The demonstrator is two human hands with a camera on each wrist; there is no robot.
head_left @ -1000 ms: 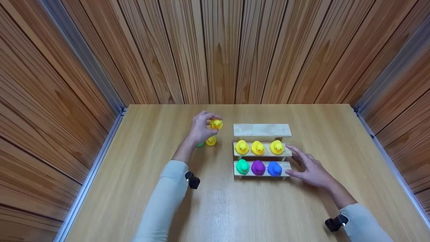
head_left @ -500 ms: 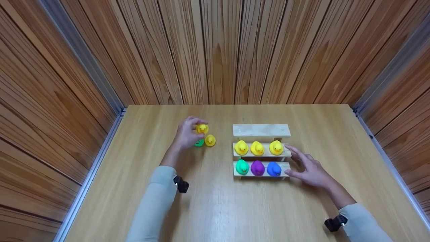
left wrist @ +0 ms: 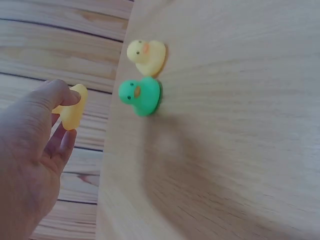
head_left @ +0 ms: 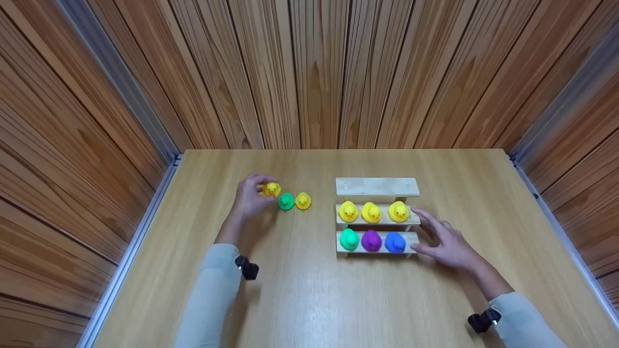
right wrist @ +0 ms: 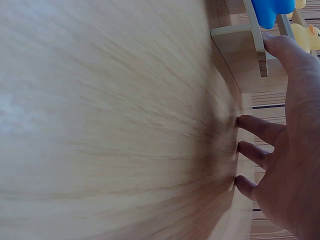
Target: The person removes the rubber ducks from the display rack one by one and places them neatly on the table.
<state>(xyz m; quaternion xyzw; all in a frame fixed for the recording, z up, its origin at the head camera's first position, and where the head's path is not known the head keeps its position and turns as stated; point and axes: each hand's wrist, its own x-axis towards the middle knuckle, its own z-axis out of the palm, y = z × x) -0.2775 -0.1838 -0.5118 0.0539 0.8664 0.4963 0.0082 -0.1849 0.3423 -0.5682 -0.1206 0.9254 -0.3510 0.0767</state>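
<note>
Left of the shelf, my left hand [head_left: 250, 197] pinches a yellow rubber duck [head_left: 272, 189] between thumb and fingers. In the left wrist view this duck [left wrist: 73, 110] is raised above the tabletop. A green rubber duck [head_left: 286, 201] and another yellow rubber duck [head_left: 303, 201] stand side by side on the table just right of that hand. My right hand [head_left: 447, 245] is spread at the right end of a three-tier wooden shelf [head_left: 377, 186]. Its thumb lies at the lowest board's end, while other fingertips [right wrist: 244, 121] rest on the table in the right wrist view.
Three yellow ducks [head_left: 371, 212] line the shelf's middle tier. Along the lowest tier sit a green duck [head_left: 349, 239], a purple duck [head_left: 371, 240] and a blue duck [head_left: 395, 242]. Wood-panelled walls [head_left: 314, 72] enclose the table's back and sides.
My left hand has moved left and slightly nearer with the yellow duck, uncovering the green duck on the table. My right hand stays at the shelf's end.
</note>
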